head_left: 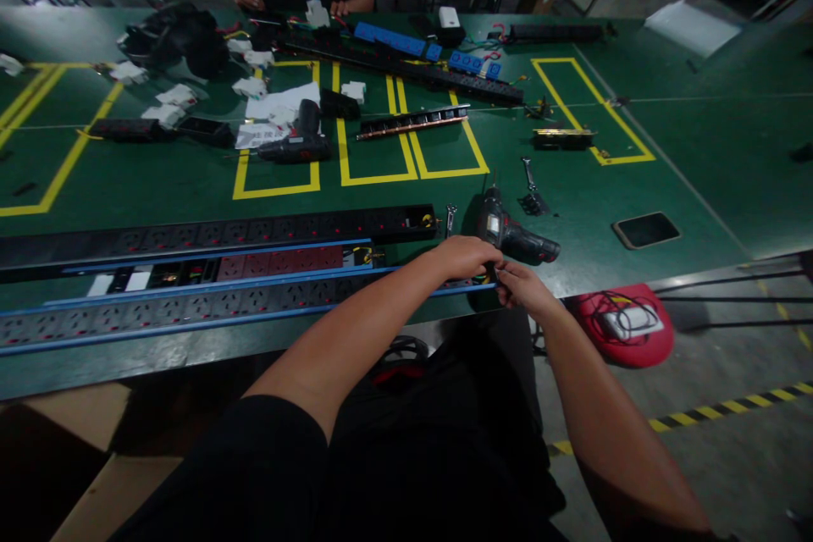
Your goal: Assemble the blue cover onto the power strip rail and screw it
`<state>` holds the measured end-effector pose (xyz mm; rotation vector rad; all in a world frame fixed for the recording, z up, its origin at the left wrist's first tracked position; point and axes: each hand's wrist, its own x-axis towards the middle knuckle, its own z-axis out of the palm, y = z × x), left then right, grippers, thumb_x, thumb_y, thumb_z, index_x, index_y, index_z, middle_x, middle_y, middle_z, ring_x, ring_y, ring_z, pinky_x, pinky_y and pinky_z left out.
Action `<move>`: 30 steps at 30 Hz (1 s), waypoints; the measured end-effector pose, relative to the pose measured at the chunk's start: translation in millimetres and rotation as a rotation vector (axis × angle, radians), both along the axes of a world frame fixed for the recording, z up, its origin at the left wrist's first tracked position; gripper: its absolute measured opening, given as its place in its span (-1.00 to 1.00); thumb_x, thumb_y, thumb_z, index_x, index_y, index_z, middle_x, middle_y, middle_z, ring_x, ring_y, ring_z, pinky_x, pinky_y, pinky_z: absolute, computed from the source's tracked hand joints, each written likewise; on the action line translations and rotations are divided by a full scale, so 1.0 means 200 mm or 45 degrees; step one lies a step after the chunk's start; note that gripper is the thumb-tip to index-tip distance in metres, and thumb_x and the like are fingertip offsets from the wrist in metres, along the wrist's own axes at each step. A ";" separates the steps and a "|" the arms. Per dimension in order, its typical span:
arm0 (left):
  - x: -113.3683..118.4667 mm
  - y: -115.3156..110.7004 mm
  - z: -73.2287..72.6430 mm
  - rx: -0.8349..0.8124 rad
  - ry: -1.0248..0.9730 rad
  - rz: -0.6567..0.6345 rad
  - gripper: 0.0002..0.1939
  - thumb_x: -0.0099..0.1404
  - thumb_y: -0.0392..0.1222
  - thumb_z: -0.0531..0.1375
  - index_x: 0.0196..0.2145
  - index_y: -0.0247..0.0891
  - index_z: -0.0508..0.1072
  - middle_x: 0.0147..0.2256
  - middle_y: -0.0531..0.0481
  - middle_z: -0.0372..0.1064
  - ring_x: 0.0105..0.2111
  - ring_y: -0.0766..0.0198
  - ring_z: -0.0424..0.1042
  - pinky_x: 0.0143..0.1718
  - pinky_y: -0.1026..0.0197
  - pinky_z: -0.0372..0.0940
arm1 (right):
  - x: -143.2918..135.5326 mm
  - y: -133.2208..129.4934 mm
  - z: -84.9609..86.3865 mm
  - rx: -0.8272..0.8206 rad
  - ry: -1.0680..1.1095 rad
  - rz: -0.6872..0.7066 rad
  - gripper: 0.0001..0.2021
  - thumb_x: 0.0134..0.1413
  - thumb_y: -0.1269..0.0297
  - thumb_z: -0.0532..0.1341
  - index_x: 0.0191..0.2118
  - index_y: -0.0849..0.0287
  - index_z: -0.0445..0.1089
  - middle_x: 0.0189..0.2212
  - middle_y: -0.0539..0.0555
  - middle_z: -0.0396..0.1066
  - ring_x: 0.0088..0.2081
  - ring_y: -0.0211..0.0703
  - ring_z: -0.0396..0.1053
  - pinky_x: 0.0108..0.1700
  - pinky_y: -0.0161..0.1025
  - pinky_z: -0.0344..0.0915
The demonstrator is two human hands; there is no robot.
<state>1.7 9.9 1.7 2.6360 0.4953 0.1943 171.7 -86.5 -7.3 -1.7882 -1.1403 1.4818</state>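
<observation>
Along the near edge of the green table lies a long black power strip with blue edges (209,305), with a row of sockets. Both my hands are at its right end. My left hand (470,257) reaches over that end, its fingers bent and closed; what they grip is hidden. Close against it, my right hand (524,286) pinches with thumb and forefinger at something small and dark that I cannot make out. Coloured wires show faintly beneath the fingers. Just beyond my hands a black cordless drill (511,229) lies on its side.
Behind the strip lie an open strip with red sockets (279,262) and another black strip (254,230). Wrenches (528,174), a phone (646,230) and a second drill (301,135) rest farther off. A red stool (654,339) stands right. Across the table, a person's hands (349,4) are visible.
</observation>
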 end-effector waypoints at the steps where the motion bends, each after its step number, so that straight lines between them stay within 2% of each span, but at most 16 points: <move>1: 0.00 0.00 0.00 -0.002 -0.002 0.000 -0.72 0.24 -0.28 0.12 -0.12 -0.07 0.46 -0.12 0.04 0.49 -0.12 0.21 0.41 -0.23 0.20 0.23 | 0.00 0.00 0.00 -0.005 0.014 -0.010 -0.76 0.02 0.10 0.20 -0.30 0.15 0.25 -0.73 -0.15 0.22 -0.72 -0.33 0.23 -0.70 -0.43 0.12; 15: 0.00 0.00 -0.01 -0.007 -0.004 0.011 -0.71 0.25 -0.29 0.12 -0.08 -0.08 0.45 -0.08 0.03 0.48 -0.10 0.21 0.41 -0.22 0.20 0.24 | -0.03 -0.03 0.02 0.124 -0.068 0.007 -0.72 0.02 0.08 0.18 -0.21 0.16 0.28 -0.72 -0.18 0.20 -0.70 -0.36 0.21 -0.70 -0.45 0.07; 30: 0.00 -0.01 0.01 -0.010 0.017 0.013 -0.71 0.24 -0.30 0.12 -0.10 -0.11 0.46 -0.10 0.01 0.48 -0.12 0.19 0.41 -0.24 0.19 0.24 | -0.02 -0.03 0.02 0.080 -0.093 0.027 -0.72 0.08 0.04 0.17 -0.23 0.15 0.27 -0.73 -0.18 0.18 -0.71 -0.36 0.19 -0.69 -0.44 0.11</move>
